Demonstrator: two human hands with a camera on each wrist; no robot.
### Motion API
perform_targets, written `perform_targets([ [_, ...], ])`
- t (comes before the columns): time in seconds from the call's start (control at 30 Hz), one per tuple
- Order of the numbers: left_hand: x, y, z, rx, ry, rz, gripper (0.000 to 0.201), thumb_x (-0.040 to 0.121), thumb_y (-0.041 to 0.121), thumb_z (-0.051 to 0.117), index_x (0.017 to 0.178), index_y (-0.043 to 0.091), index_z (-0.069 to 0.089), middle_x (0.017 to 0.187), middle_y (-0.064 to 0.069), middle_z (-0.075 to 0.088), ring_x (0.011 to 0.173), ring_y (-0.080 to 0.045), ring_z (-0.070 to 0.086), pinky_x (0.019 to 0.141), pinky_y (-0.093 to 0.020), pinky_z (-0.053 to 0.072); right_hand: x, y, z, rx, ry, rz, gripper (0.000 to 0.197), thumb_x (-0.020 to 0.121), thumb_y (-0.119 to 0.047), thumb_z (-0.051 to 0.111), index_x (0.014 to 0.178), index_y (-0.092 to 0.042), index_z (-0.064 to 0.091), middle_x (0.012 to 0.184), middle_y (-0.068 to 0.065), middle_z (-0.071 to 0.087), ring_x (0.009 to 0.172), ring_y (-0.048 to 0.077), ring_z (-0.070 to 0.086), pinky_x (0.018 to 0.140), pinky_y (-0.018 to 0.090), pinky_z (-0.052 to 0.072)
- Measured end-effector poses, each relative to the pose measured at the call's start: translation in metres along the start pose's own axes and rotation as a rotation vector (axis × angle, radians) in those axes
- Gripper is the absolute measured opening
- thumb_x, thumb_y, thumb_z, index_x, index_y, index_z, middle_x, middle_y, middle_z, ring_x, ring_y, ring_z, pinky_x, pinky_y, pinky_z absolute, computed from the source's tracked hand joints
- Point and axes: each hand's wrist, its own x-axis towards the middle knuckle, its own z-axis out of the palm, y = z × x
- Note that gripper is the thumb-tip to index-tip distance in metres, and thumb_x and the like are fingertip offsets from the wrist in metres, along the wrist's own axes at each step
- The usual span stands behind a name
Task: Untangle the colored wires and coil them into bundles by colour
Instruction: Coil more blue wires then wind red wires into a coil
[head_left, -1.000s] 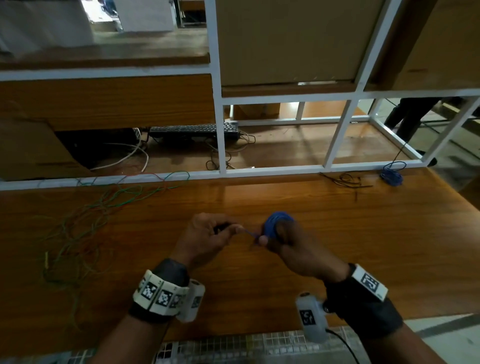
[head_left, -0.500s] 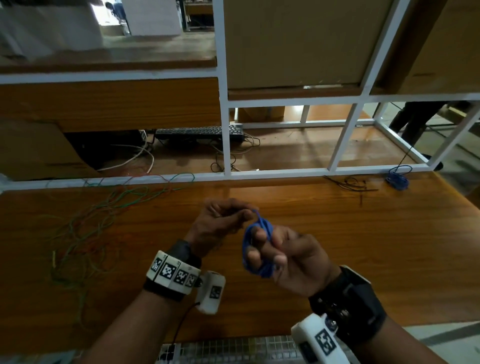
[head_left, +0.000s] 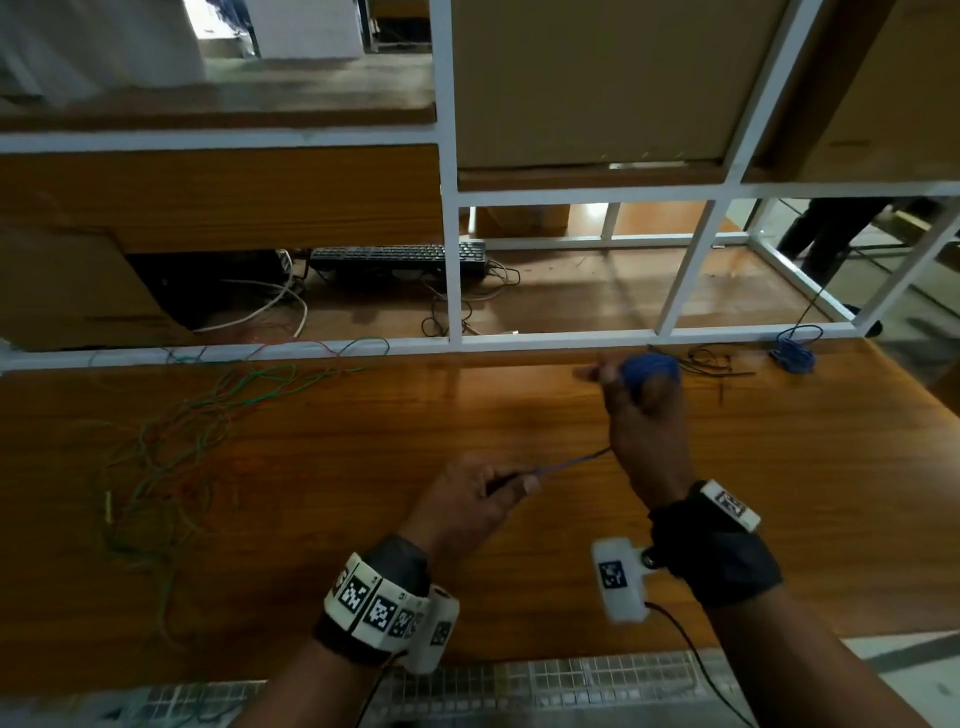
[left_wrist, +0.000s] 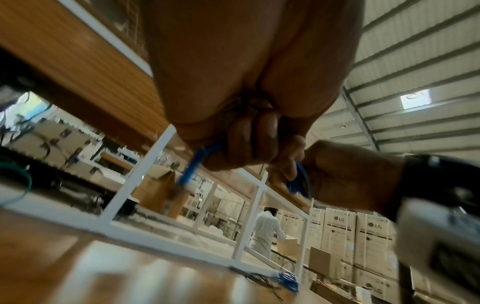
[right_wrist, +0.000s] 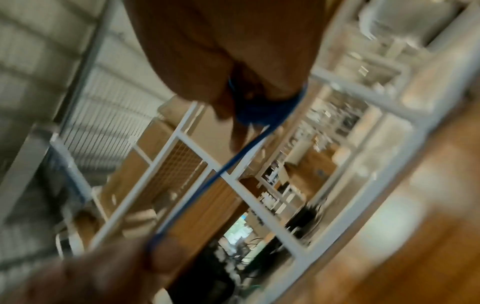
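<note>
Stretching blue wire (head_left: 571, 463) between hands

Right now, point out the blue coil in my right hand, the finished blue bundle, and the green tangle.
blue coil (head_left: 650, 368), head view, its top loops.
finished blue bundle (head_left: 794, 355), head view, its middle.
green tangle (head_left: 171, 457), head view, crossing strands.

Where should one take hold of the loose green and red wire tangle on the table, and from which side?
Probably at the near-left strand with the yellow end, coming from above. The green and red wire tangle lies flat and loosely spread on the wooden table, so a free end pinched from above should pull out more easily than the crossed middle. Both hands are busy now with the blue wire coil.
</note>
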Motion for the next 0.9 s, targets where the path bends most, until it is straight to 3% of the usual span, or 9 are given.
perform_targets([
  [0.1,0.004,0.003,-0.020,0.217,0.046,0.123,0.029,0.091,0.059,0.050,0.098,0.038,0.070,0.069,0.003,0.065,0.054,-0.019,0.056,0.047,-0.044,0.049,-0.014,0.025,-0.001,-0.312,-0.441,0.004,0.048,0.100,-0.060,0.053,0.074,-0.019,0.061,0.073,0.001,0.062,0.070,0.018,0.064,0.069,0.049,0.054],
  [0.17,0.005,0.010,-0.035,0.252,0.072,0.167,0.023,0.092,0.047,0.056,0.099,0.031,0.071,0.075,0.012,0.067,0.061,-0.012,0.060,0.052,-0.037,0.053,-0.028,0.018,-0.004,-0.308,-0.730,0.056,0.059,0.100,-0.068,0.042,0.069,-0.019,0.052,0.064,0.006,0.053,0.057,0.025,0.050,0.062,0.055,0.046],
  [0.23,0.007,0.018,-0.047,0.244,0.074,0.212,0.019,0.090,0.037,0.061,0.099,0.025,0.073,0.080,0.017,0.066,0.069,-0.008,0.063,0.057,-0.029,0.055,-0.041,0.000,-0.007,-0.148,-0.958,0.237,0.063,0.105,-0.065,0.031,0.083,-0.015,0.063,0.076,0.004,0.069,0.072,0.023,0.062,0.076,0.050,0.050],
  [0.3,0.010,0.023,-0.054,0.152,0.034,0.220,0.020,0.090,0.032,0.064,0.098,0.017,0.074,0.079,0.011,0.068,0.071,-0.011,0.065,0.061,-0.031,0.057,-0.048,-0.010,-0.011,0.140,-1.049,0.385,0.064,0.108,-0.057,0.034,0.099,0.000,0.063,0.091,0.014,0.073,0.107,0.029,0.068,0.101,0.048,0.047],
  [0.47,0.019,0.026,-0.057,-0.112,-0.008,0.231,0.019,0.089,0.019,0.065,0.100,0.006,0.073,0.084,-0.007,0.071,0.073,-0.017,0.066,0.064,-0.029,0.056,-0.056,-0.023,-0.011,0.572,-1.086,0.375,0.027,0.107,-0.026,0.048,0.104,-0.001,0.058,0.086,0.015,0.068,0.122,0.045,0.058,0.104,0.041,0.045],
  [0.57,0.018,0.025,-0.031,-0.459,0.014,0.172,0.023,0.091,0.016,0.063,0.100,-0.004,0.069,0.079,-0.013,0.066,0.062,-0.017,0.057,0.052,-0.026,0.045,-0.053,-0.040,-0.011,0.915,-1.061,0.426,0.021,0.106,-0.023,0.053,0.104,-0.003,0.058,0.083,0.017,0.067,0.113,0.039,0.062,0.101,0.037,0.048],
  [0.67,0.012,0.023,0.008,-0.654,0.092,0.065,0.025,0.091,0.036,0.064,0.093,0.013,0.074,0.062,-0.003,0.058,0.047,-0.016,0.043,0.041,-0.028,0.034,-0.044,-0.047,-0.011,1.191,-0.890,0.427,0.020,0.105,-0.020,0.052,0.101,-0.001,0.058,0.075,0.018,0.064,0.105,0.034,0.066,0.096,0.039,0.052],
  [0.77,0.006,0.029,0.034,-0.703,0.147,-0.074,0.023,0.099,0.024,0.051,0.093,0.013,0.070,0.053,0.005,0.051,0.038,-0.005,0.035,0.038,-0.018,0.029,-0.038,-0.045,-0.013,1.271,-0.682,0.461,0.033,0.105,-0.031,0.054,0.088,-0.003,0.060,0.060,0.012,0.058,0.088,0.032,0.068,0.086,0.035,0.055],
  [0.9,-0.002,0.043,0.040,-0.644,0.144,-0.120,0.032,0.101,0.039,0.044,0.093,0.028,0.073,0.069,0.005,0.060,0.052,-0.011,0.042,0.047,-0.024,0.030,-0.038,-0.038,-0.015,1.198,-0.507,0.512,0.053,0.100,-0.049,0.057,0.062,-0.013,0.055,0.039,0.003,0.047,0.055,0.017,0.062,0.063,0.026,0.055],
])
